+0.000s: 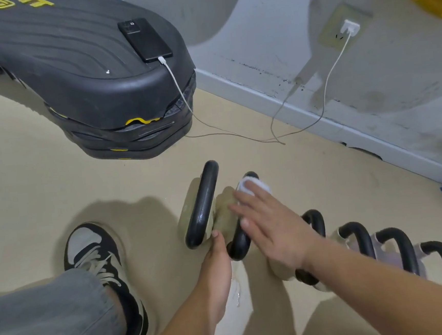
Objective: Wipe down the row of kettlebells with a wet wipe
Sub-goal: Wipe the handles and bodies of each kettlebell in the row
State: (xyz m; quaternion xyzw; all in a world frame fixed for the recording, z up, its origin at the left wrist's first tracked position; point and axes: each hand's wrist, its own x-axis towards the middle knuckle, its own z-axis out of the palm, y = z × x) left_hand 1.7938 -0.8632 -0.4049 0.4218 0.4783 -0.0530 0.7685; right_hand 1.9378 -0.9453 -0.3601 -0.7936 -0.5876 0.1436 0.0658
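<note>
Fingers: straight and spread on the right hand, pressing the wet wipe flat onto the top of a black handle. Nothing is pinched.
Left hand: it braces at the near foot of that same handle. The thumb shows, but I cannot tell whether the rest curls round.
Kettlebells: the row sits on the floor, running from frame centre down to lower right. The wipe is on the second from the upper end, just beside the first kettlebell.
Handling: heavy and rigid by the look, unlikely to shift under a wipe. The glossy handles could turn slick once wet.
Best hold: wrap the arch of the handle rather than the rounded body.
Wipe: soft and limp, likely to bunch without flat pressure.
Upper left: a phone charging on a black step platform.
</note>
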